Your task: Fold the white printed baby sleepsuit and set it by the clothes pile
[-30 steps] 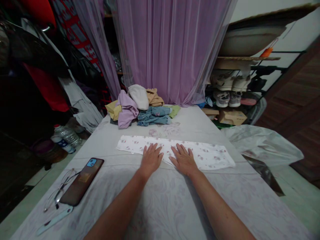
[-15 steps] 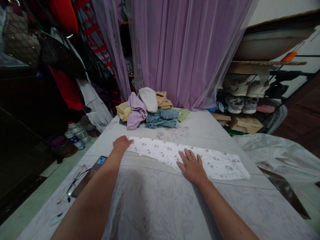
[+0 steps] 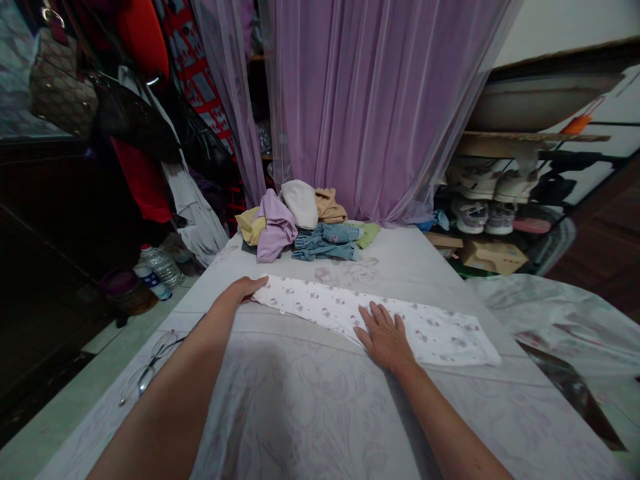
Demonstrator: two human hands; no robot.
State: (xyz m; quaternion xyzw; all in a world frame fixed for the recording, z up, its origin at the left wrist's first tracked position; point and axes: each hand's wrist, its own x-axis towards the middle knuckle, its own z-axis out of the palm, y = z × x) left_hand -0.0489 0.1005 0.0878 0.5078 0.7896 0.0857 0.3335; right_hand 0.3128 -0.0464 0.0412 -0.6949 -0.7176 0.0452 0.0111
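Since a second ago, left hand (image 3: 243, 290) slid to the left end of the floral cloth (image 3: 320, 308) (fingers curled, grip unclear); right hand (image 3: 384, 337) lies flat on it, fingers spread, grasping nothing.

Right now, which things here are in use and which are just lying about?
In use: long white flower-printed folded cloth, left hand at its end, right hand flat on it.
Lying about: heap of crumpled coloured clothes, wire-framed glasses, clear plastic bottle, pale shoes on rack.
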